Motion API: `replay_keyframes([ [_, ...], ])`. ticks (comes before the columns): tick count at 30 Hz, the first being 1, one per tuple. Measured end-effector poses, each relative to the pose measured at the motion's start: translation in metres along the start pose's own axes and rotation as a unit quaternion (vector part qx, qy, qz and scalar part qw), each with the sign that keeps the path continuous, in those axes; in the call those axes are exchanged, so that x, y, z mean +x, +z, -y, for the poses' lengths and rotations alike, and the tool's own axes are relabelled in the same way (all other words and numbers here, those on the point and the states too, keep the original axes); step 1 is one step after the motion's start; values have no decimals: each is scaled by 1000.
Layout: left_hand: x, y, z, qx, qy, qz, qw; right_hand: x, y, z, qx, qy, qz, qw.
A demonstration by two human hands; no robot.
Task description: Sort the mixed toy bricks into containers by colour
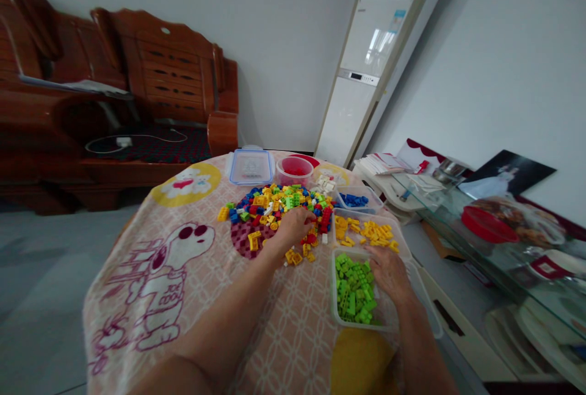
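My left hand (296, 225) reaches into a mixed pile of toy building blocks (263, 202) in yellow, red, blue, green and white. Its fingers are bent and slightly apart over the blocks; no held block can be made out. My right hand (390, 271) lies over the right side of a clear plastic box of green blocks (353, 291), fingers apart, with its fingertips near the rim shared with the box of yellow blocks (368, 233). Several loose yellow blocks (295, 256) lie just below my left hand.
Behind the yellow box stands a smaller box of blue blocks (353, 200). White blocks (324, 184) lie beside a round pink tub (295, 169) holding red pieces. A blue-rimmed lid (251, 166) is at the table's back edge. A glass-topped cabinet (476, 242) borders the right side.
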State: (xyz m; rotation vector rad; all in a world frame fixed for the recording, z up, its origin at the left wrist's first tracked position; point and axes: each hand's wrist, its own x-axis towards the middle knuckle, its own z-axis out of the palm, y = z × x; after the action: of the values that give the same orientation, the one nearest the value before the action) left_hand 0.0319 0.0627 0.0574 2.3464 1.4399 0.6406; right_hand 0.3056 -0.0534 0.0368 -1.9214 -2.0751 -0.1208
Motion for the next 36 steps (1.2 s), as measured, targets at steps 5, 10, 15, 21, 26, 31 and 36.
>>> replay_keyframes([
  [5, -3, 12, -10, 50, -5, 12, 999, -1, 2, 0, 1, 1, -5, 1000],
  [10, -2, 13, -7, 9, -11, 3, 1000, -1, 3, 0, 1, 7, -5, 1000],
  [15, 1, 7, -5, -98, -14, -29, 995, 0, 1, 1, -5, 4, -3, 1000],
  [21, 2, 11, -15, -258, -35, -74, 963, 0, -1, 2, -3, 4, 4, 1000],
  [26, 2, 37, -29, -393, -51, -42, 917, 1, -2, 3, 8, 13, 8, 1000],
  [31, -2, 49, -41, -391, -17, -17, 920, 0, 0, 1, -3, -3, 2, 1000],
  [36, -1, 23, -29, -284, -18, -37, 958, -1, 1, 1, -4, 2, -3, 1000],
])
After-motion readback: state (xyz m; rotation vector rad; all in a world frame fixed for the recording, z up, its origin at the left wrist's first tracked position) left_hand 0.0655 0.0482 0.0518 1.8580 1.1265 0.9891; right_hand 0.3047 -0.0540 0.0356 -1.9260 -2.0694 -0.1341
